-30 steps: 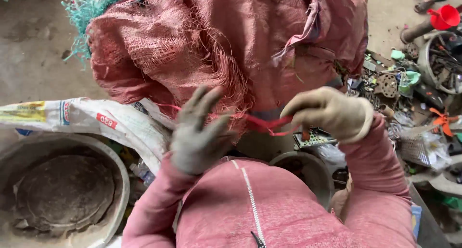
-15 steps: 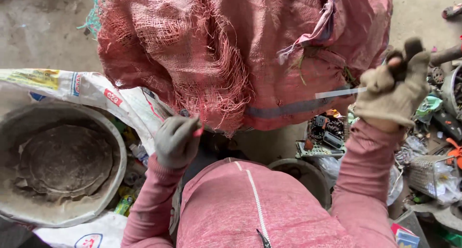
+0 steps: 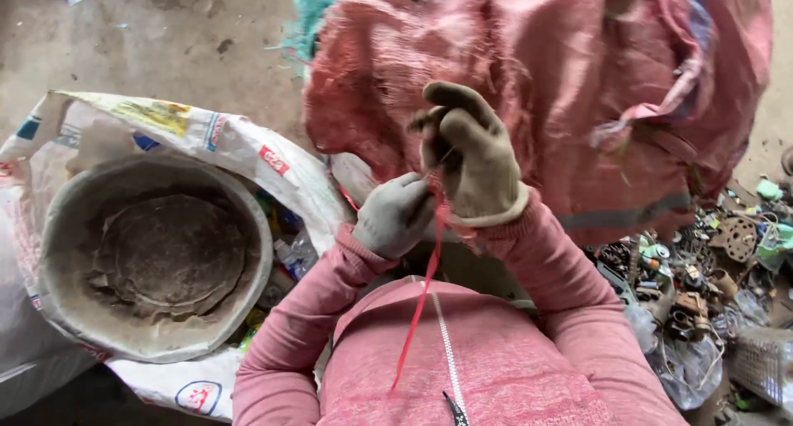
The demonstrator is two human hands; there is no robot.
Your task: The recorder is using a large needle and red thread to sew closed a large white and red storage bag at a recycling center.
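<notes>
A large pink woven sack point(image 3: 570, 87), frayed along its left edge, fills the upper right of the head view and stands directly ahead of both hands. Below and to the left, a grey round basin point(image 3: 157, 257) with a crusted inner face sits inside a white printed bag point(image 3: 248, 157) on the concrete floor point(image 3: 149, 29). To the right, a heap of small metal scrap point(image 3: 694, 277) lies on the ground. The right hand point(image 3: 475, 157), in a tan work glove, is raised with its fingers curled closed over the upper end of a red plastic strip point(image 3: 421, 310). The left hand point(image 3: 396, 215), in a grey glove, is clenched on the same strip just below and to the left, touching the right wrist. The strip's long axis runs near vertical: from the two grips it hangs down toward the person's chest, with its free end loose over the pink zip-front top point(image 3: 487, 368). The right hand is the nearer to the sack. The strip's upper end is hidden inside the gloves, and whether it joins the sack cannot be made out. The sack's mouth is out of view.
</notes>
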